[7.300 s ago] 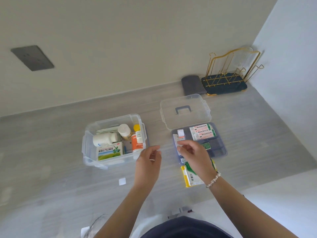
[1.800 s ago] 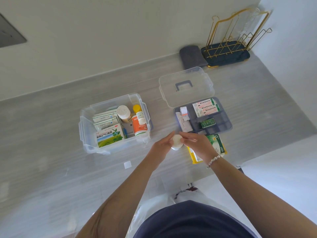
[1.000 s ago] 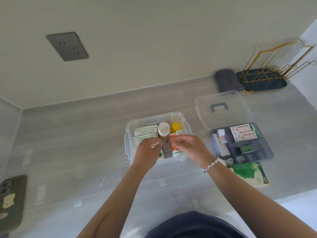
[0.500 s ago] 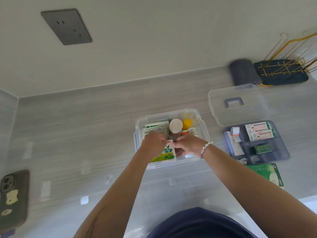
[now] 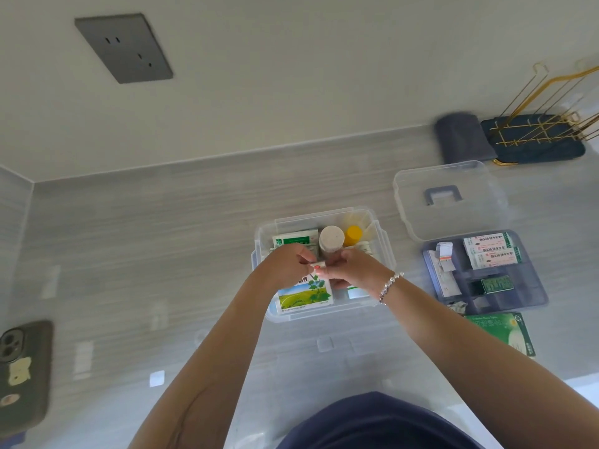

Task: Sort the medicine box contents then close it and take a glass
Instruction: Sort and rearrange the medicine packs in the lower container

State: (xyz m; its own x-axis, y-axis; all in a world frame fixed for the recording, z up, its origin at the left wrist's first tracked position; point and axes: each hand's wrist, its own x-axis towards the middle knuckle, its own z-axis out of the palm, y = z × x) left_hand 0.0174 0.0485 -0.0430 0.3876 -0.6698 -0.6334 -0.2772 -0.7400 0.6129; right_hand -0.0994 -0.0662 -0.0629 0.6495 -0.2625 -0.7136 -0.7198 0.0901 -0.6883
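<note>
Both hands, the left hand [image 5: 289, 265] and right hand [image 5: 355, 270], pinch a small white item [image 5: 316, 265] over the open medicine box [image 5: 384, 244] on the table [image 5: 146, 241] (lid [image 5: 447, 199] and tray [image 5: 531, 294] aside). Crowded bottles could tip if the item is forced in.

Print on the medicine boxes [image 5: 304, 294] and blister packs [image 5: 491, 251] is too blurred to read.
</note>
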